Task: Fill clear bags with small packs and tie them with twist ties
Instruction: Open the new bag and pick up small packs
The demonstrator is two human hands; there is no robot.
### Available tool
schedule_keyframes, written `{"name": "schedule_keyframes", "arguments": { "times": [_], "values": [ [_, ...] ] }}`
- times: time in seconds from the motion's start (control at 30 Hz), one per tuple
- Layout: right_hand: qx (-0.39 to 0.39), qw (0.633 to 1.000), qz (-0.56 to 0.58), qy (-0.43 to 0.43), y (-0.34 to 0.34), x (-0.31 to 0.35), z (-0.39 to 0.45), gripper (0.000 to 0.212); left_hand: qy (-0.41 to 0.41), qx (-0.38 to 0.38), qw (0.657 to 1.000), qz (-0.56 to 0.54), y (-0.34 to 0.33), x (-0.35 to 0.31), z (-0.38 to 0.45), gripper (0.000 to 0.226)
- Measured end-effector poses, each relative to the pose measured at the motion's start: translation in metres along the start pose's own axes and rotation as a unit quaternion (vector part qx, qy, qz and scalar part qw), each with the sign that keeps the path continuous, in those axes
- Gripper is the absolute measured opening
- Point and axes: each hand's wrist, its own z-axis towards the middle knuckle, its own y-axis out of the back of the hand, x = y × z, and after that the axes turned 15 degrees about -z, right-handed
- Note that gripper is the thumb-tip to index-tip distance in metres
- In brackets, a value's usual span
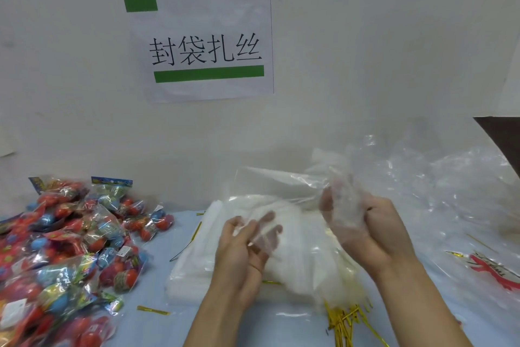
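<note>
Both hands are working one clear bag (284, 200) right above the stack of flat bags (225, 270) in the middle of the table (157, 284). The left hand (244, 248) pinches one edge in its fingers (270, 220), and the right hand (363, 228) has its fingers curled round the bunched end (it's blurry there). The small packs (70, 245) sit piled left of the stack, and gold twist ties (346, 324) lie just in front of it, towards the right.

Single head-worn view, wide angle.
Looks forward and slightly down from above the bench (174, 237), close over both hands, facing a white wall (365, 51) with a paper sign (202, 45); edges bowed. No second view.
</note>
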Motion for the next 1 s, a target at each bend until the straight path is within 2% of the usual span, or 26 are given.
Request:
{"name": "schedule_keyframes", "arguments": {
  "times": [0.03,0.1,0.17,0.27,0.4,0.5,0.63,0.73,0.83,1.0],
  "values": [
    [0.013,1.000,0.005,-0.017,0.006,0.003,-0.001,0.039,-0.037,-0.015,0.999,0.014,0.005,-0.006,0.003,0.021],
    [-0.080,0.991,-0.088,-0.058,0.024,0.003,0.002,0.036,-0.101,-0.029,0.988,0.112,0.015,-0.012,0.007,0.027],
    [-0.175,0.958,-0.218,-0.059,0.034,0.000,0.003,0.031,-0.167,-0.047,0.961,0.217,0.023,-0.013,0.011,0.034],
    [-0.230,0.916,-0.327,-0.036,0.034,-0.003,0.003,0.038,-0.209,-0.075,0.943,0.247,0.029,-0.008,0.015,0.045],
    [-0.254,0.893,-0.366,-0.059,0.031,-0.005,0.007,0.023,-0.209,-0.111,0.938,0.254,0.034,-0.007,0.018,0.061],
    [-0.210,0.877,-0.420,-0.101,0.035,-0.004,0.008,0.032,-0.176,-0.139,0.936,0.270,0.035,-0.009,0.019,0.060],
    [-0.220,0.814,-0.533,-0.067,0.043,-0.010,0.007,0.073,-0.139,-0.150,0.937,0.283,0.034,-0.009,0.020,0.034],
    [-0.257,0.800,-0.540,-0.039,0.046,-0.010,0.007,0.085,-0.156,-0.139,0.936,0.284,0.031,-0.009,0.019,0.036],
    [-0.291,0.801,-0.522,-0.014,0.046,-0.005,0.007,0.085,-0.185,-0.145,0.931,0.279,0.034,-0.008,0.021,0.019],
    [-0.327,0.769,-0.548,0.045,0.049,-0.003,0.005,0.069,-0.199,-0.133,0.927,0.289,0.036,-0.009,0.021,0.030]
  ]
}}
